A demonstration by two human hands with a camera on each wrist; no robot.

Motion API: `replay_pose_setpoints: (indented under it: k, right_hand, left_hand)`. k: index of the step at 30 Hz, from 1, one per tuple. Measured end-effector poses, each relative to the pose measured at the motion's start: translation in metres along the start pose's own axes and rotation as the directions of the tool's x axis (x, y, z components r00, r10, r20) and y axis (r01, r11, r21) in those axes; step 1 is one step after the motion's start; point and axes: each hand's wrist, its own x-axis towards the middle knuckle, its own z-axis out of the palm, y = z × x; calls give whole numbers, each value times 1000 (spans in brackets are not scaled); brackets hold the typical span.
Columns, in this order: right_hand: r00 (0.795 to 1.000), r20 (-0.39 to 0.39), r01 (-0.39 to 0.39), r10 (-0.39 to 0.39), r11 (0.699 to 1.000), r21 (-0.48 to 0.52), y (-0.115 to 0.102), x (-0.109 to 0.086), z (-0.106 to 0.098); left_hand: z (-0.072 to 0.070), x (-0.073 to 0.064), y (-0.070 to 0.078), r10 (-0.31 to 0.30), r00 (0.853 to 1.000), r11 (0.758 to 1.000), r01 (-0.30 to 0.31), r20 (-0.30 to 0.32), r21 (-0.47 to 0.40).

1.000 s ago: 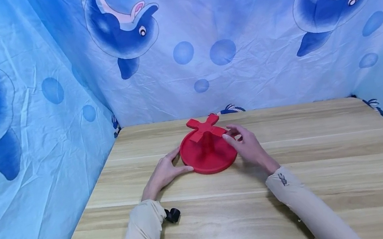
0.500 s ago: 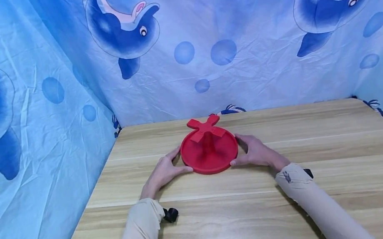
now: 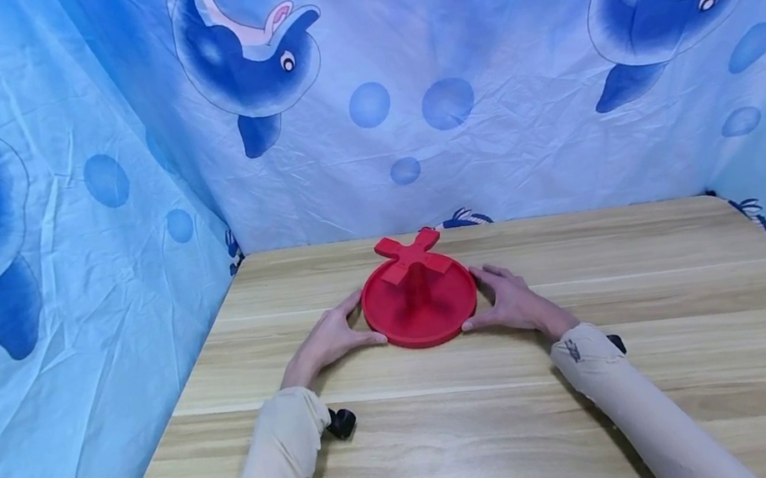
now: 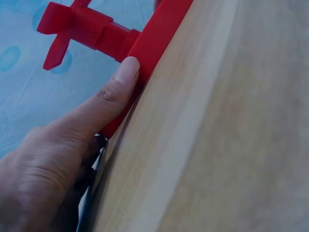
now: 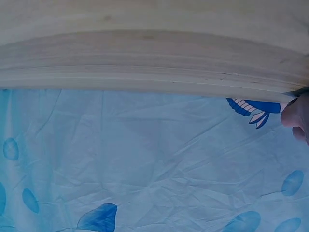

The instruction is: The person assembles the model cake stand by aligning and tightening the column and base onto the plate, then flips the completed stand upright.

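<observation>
A round red tray (image 3: 426, 341) with a raised rim lies flat on the table. From its middle rises a red post (image 3: 417, 292) topped by a red four-armed cross (image 3: 412, 257). My left hand (image 3: 327, 340) grips the tray's left side, thumb at the front and fingers round toward the back. On the right side my right hand (image 3: 516, 305) holds the rim the same way. The left wrist view shows my left thumb (image 4: 108, 96) pressed on the tray's side wall. Only some fingers (image 5: 297, 118) of my right hand show in the right wrist view; the tray is out of sight there.
The wood-grain table (image 3: 448, 448) extends in front of the tray and to both sides. A blue curtain (image 3: 520, 148) printed with dolphins and bubbles hangs behind it and along the sides. A small black device (image 3: 342, 423) sits at my left cuff.
My right hand has come down from beside the cross to the tray's right rim and now grips it. The left hand keeps its hold, and the tray stays in place.
</observation>
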Motion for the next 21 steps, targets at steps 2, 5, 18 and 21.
replay_pose_setpoints:
  k: [2, 5, 18, 21]
  right_hand:
    - [1000, 6, -4, 4, 1000, -3, 0, 1, 0]
    - [1000, 12, -13, 13, 1000, 5, 0, 1, -1]
    - [999, 35, -41, 34, 975, 217, -7, -4, -11]
    - [999, 31, -50, 42, 942, 332, -10, -8, -21]
  left_hand:
    - [0, 1, 0, -3, 1000, 1000, 3, -2, 15]
    - [0, 3, 0, -11, 1000, 1000, 11, -2, 23]
    - [-3, 2, 3, 0, 999, 996, -3, -34, -87]
    - [-6, 3, 11, -19, 998, 994, 13, -54, -108]
